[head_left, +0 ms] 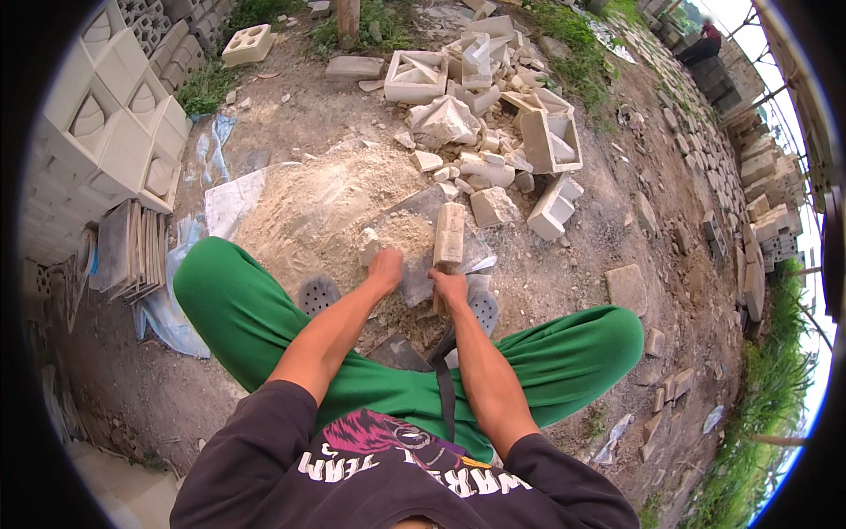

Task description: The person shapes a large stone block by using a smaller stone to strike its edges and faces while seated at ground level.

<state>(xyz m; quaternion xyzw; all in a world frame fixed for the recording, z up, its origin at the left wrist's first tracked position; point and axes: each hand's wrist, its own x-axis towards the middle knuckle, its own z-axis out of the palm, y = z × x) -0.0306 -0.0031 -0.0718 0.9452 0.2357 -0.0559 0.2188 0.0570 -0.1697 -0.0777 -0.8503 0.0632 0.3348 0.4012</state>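
In front of my crossed legs, my left hand (pixel 385 270) is closed round a pale, broken block piece (pixel 368 248). It rests at the edge of a dark flat slab (pixel 420 284), with crushed powder (pixel 404 231) strewn over it. My right hand (pixel 450 287) grips a wooden mallet (pixel 450 236) by its handle. The mallet's long, dusty head points away from me over the slab, to the right of the piece. A heap of fine, sandy rubble (pixel 308 207) spreads beyond and left of my hands.
Broken pale blocks (pixel 493 172) lie piled beyond the slab. Decorative blocks (pixel 115 132) are stacked at the left, above upright thin boards (pixel 145 247). A wooden post (pixel 348 22) stands at the far side. A person (pixel 705 42) sits far off at the upper right.
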